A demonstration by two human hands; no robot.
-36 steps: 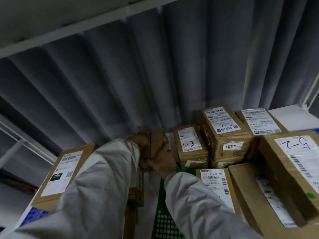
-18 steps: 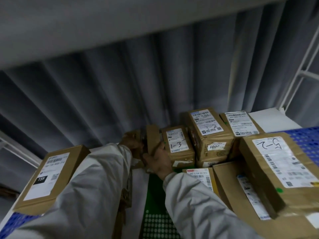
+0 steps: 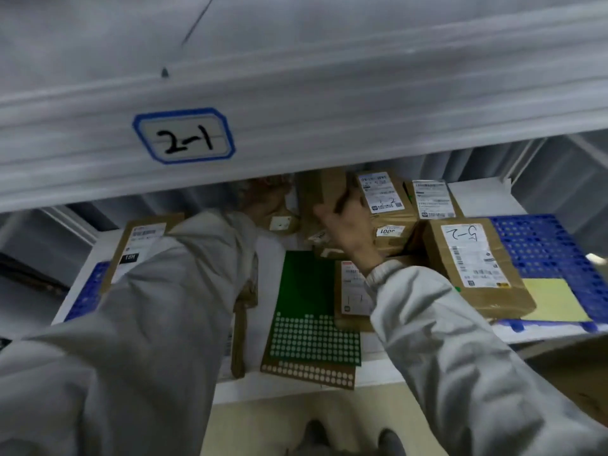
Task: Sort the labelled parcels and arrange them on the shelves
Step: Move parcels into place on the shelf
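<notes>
I had a small brown parcel (image 3: 320, 195) standing upright at the back of the shelf (image 3: 296, 386), just left of the labelled box (image 3: 383, 195) marked 1-2. My right hand (image 3: 348, 225) gripped its right edge, fingers curled round it. My left hand (image 3: 266, 195) reached in left of that parcel, half hidden under the upper shelf beam (image 3: 296, 126); I could not tell how its fingers lay. Nearer me than the parcel lay a green dotted sheet (image 3: 307, 311). Right of it sat the 2-5 box (image 3: 473, 264) on blue matting (image 3: 543, 245).
</notes>
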